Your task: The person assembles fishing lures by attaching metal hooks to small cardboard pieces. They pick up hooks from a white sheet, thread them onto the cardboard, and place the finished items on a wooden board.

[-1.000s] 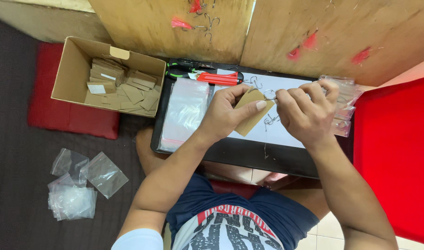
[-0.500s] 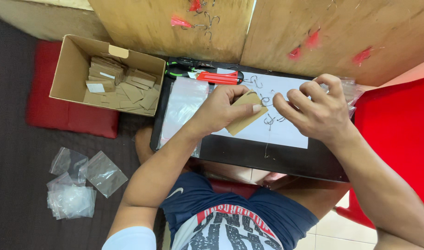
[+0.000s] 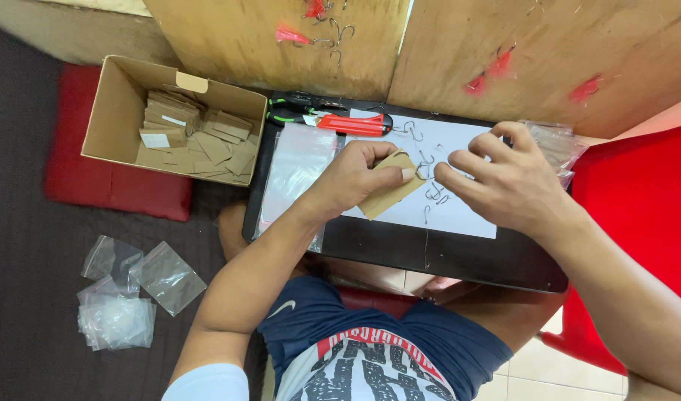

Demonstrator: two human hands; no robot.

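Note:
My left hand (image 3: 355, 178) pinches a small brown cardboard card (image 3: 388, 194) over the white sheet (image 3: 459, 212) on the black board (image 3: 400, 249). My right hand (image 3: 504, 182) hovers just right of the card, its fingertips curled down near several metal hooks (image 3: 433, 194) that lie on the sheet. I cannot tell whether its fingers pinch a hook. A thin line (image 3: 426, 241) trails from the hooks toward the board's near edge.
An open cardboard box (image 3: 114, 111) of brown cards sits on a red cushion (image 3: 110, 189) at left. Clear plastic bags (image 3: 299, 160) lie on the board; more bags (image 3: 125, 293) on the dark floor. Red-handled pliers (image 3: 340, 121) lie at the board's back. A red seat (image 3: 641, 200) stands at right.
My right hand has drawn away from the card to the right and lowered its fingertips to the hooks on the sheet. The left hand still holds the card, a little lower.

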